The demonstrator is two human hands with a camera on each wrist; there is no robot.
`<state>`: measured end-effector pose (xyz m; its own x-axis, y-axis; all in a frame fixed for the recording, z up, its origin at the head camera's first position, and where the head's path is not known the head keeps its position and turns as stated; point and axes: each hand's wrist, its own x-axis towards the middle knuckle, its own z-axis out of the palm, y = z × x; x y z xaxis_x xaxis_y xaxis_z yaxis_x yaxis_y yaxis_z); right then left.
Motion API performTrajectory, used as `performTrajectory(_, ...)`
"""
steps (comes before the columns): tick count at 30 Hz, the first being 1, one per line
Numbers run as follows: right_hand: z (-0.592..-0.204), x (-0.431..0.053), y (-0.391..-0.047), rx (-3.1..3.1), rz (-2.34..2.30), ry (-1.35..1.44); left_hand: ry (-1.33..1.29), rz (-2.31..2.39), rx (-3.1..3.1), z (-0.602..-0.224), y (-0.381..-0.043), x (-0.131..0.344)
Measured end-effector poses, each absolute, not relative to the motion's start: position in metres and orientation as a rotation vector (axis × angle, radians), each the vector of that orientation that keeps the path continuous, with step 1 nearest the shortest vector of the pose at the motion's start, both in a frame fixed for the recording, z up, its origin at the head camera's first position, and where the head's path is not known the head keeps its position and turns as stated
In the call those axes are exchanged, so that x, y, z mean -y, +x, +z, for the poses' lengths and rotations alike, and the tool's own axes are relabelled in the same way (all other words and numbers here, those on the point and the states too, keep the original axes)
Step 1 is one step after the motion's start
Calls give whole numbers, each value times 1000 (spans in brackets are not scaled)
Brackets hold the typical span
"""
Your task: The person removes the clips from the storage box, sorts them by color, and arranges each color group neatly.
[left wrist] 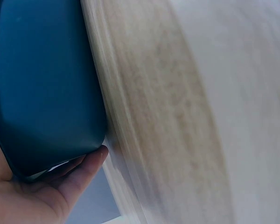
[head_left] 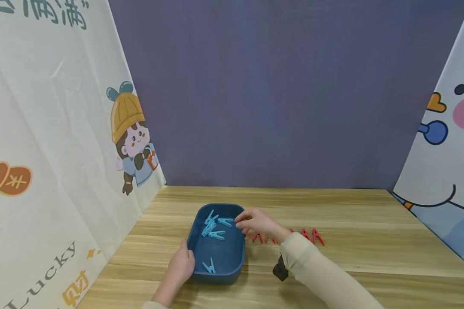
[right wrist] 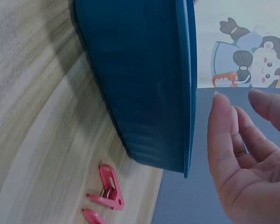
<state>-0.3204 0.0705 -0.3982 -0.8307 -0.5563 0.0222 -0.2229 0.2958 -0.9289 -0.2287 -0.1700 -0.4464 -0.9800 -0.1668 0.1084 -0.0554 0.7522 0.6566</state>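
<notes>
A dark blue plastic bin (head_left: 216, 278) stands on the wooden table with several light blue clothespins (head_left: 217, 235) lying inside, most toward its far end. One more clothespin (head_left: 209, 266) is near the front. My left hand (head_left: 181, 262) grips the bin's near left side; in the left wrist view its fingers (left wrist: 81, 175) curl below the wall. Just above the bin's right rim is my right hand (head_left: 257, 222), its thumb and index finger apart with nothing between them in the right wrist view. Several red clothespins (head_left: 316, 237) lie in a row, partly hidden behind the right wrist.
A small black object (head_left: 280, 269) shows beside the right sleeve, partly covered. A grey-purple partition (head_left: 274, 94) rises behind the table (head_left: 355, 253). Printed sheets with cartoons (head_left: 54, 128) flank both sides.
</notes>
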Motion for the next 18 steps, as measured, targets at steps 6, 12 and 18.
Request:
performTrajectory(6, -399, -62, -318, -2214, -1554, -703, 186, -1035, 2788, -446, -229, 170)
performTrajectory(12, -400, -53, -315, -2181, -1546, -716, 185, -1027, 2780, -446, -229, 170)
performTrajectory(18, -401, -42, -311, -2130, -1550, -728, 143, -1019, 2761, -447, -228, 170)
